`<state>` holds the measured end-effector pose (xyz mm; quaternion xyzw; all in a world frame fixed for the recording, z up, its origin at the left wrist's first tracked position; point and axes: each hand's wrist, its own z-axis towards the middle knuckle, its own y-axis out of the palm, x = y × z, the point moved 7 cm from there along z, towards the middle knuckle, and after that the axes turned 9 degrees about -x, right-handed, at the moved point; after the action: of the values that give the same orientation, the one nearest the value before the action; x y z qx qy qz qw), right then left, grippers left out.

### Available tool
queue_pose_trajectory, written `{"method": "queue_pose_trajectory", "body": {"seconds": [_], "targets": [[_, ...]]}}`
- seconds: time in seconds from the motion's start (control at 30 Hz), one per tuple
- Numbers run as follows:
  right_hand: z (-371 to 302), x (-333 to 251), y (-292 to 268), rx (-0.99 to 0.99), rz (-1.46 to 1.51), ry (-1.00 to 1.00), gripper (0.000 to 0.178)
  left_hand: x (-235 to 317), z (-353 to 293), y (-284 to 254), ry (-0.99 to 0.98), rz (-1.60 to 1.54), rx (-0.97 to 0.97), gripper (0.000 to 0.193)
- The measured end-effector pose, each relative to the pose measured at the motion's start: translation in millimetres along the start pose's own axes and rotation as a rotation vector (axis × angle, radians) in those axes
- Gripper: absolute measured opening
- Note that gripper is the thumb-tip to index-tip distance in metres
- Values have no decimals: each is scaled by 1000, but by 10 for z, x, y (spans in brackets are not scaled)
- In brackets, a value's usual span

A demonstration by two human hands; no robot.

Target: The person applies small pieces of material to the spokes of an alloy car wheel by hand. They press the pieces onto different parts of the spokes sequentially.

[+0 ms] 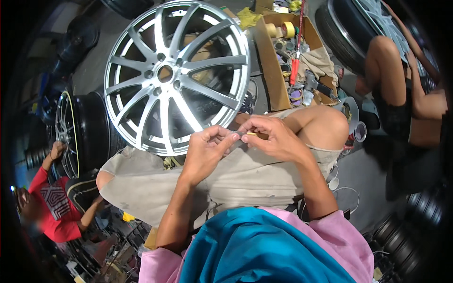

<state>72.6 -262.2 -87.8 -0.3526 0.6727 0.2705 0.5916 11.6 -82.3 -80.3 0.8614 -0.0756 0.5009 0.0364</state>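
Above my lap, my left hand and my right hand meet with fingertips pinched. Between them is a small dark grey and pale yellow piece, mostly covered by the fingers, so its kind is not clear. Just beyond my hands a silver multi-spoke car wheel rim leans up facing me, its lower edge close to my left fingers. Neither hand appears to grip the rim.
To the right of the rim stands a cardboard box of tape rolls, cloth and tools, with a red-handled rod. At left, a person in red handles another wheel. Another person's knee is at right, near a tire.
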Motion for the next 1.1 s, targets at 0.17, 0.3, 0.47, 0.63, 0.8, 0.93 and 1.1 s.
{"method": "queue_pose_trajectory", "body": {"seconds": [0.17, 0.3, 0.47, 0.63, 0.8, 0.93, 1.1], "targets": [[143, -171, 169, 48, 47, -13, 19, 152, -37, -372, 12, -51, 3, 14], [434, -197, 316, 168, -44, 45, 21, 308, -39, -1038, 157, -56, 302, 20], [963, -289, 441, 448, -240, -43, 29, 539, 7, -1257, 124, 163, 407, 33], [1336, -329, 564, 499, -381, -76, 39, 325, 84, -1111, 302, 378, 373, 41], [1439, -320, 612, 465, -484, -15, 44, 304, 81, -1136, 304, 346, 369, 42], [1481, -345, 656, 463, -526, -32, 45, 241, 102, -1134, 277, 309, 337, 43], [1487, -336, 646, 481, -529, -40, 46, 220, 135, -1119, 242, 317, 315, 45]]}}
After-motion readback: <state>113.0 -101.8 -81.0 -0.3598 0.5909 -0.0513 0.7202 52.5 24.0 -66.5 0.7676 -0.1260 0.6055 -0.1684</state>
